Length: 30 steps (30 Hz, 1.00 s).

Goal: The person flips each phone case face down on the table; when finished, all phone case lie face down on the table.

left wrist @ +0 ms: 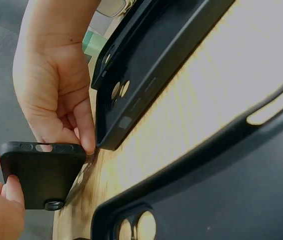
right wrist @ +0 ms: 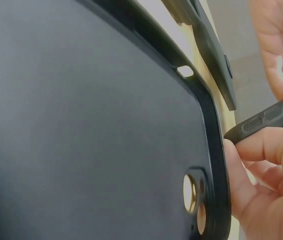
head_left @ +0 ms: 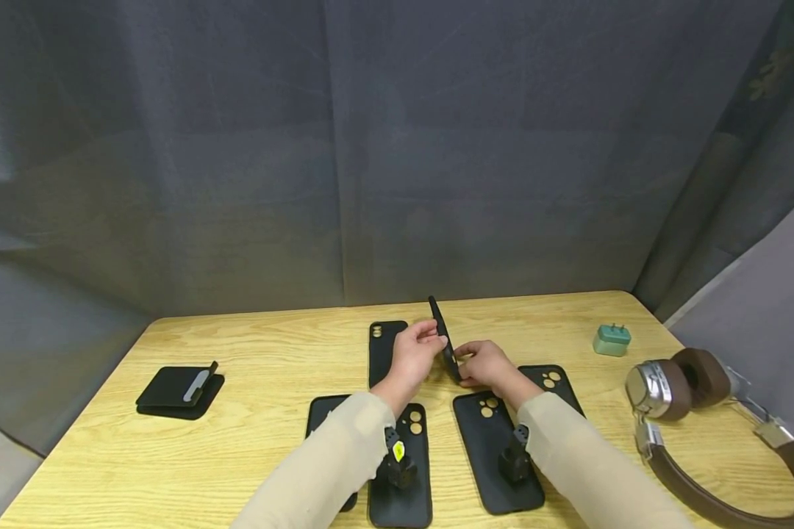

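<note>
– grey fabric hangs in soft creases behind a pale wood-grain table; what else does the head view give?

– matte black phone cases lie flat, and brown-and-silver headphones rest at the right near a glossy green plug. one held case stands tilted over the table, seen edge-on as a thin dark strip.

– and the hands?

– the left hand pinches its side between thumb and fingers; the right hand has its fingertips closed on the lower end.

– left wrist view?

– the held case shows a smooth black face, rounded corners, a pill-shaped opening between two perforated grilles. whether it touches the wood, i cannot tell.

– right wrist?

– a neighbouring case, raised rim and round camera holes, fills most of it; beyond, the right hand clamps the held case's corner.
</note>
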Motion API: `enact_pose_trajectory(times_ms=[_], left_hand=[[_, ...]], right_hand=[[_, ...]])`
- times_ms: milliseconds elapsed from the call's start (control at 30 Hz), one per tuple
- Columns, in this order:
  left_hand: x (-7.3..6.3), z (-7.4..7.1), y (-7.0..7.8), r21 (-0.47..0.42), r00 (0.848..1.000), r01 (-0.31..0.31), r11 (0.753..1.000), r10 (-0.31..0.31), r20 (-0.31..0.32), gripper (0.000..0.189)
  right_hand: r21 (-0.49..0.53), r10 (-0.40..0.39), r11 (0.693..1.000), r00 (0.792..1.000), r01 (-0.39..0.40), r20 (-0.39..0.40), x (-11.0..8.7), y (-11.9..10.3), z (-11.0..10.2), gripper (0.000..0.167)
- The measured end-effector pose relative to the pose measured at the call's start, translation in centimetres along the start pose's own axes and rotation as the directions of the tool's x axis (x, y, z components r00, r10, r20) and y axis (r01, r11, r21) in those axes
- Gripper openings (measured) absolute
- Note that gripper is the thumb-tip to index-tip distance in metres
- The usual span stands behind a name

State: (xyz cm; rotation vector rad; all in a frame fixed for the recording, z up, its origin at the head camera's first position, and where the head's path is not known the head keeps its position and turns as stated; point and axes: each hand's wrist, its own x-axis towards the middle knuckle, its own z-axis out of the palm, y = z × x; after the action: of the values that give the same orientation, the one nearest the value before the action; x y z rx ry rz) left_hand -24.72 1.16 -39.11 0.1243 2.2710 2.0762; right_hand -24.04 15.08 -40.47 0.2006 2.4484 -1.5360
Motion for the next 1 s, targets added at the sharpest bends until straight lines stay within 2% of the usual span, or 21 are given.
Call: enact_pose_trajectory(times_ms=[267,700,867,1000], left_hand=[[0.3,0.1,-0.4,-0.036,0.999,0.01,0.999,-0.011,-0.05,0.034],[0.2,0.5,-0.4,-0.032,0.999,0.037,0.999,-0.038,-0.012,0.036],[0.3,0.7,-0.5,-0.026,0.999,0.031,0.999,-0.031,-0.01,0.037],[0.3,0.6,-0.7,-0.019,1.0,0.028,0.999,-0.028,-0.008,0.036]], right_hand=[[-0.025,-0.006,1.0,0.999,0.006,0.035,-0.2,-0.1,0.5,0.048],[-0.033,-0.005,0.999,0.999,0.006,0.051,0.1,-0.1,0.4,0.047],[0.05,-0.062,0.997,0.997,0.06,0.051,-0.2,0.3,-0.3,0.047],[0.125,-0.163,0.981,0.983,0.152,0.088,-0.5,0.6,-1.1,0.056]])
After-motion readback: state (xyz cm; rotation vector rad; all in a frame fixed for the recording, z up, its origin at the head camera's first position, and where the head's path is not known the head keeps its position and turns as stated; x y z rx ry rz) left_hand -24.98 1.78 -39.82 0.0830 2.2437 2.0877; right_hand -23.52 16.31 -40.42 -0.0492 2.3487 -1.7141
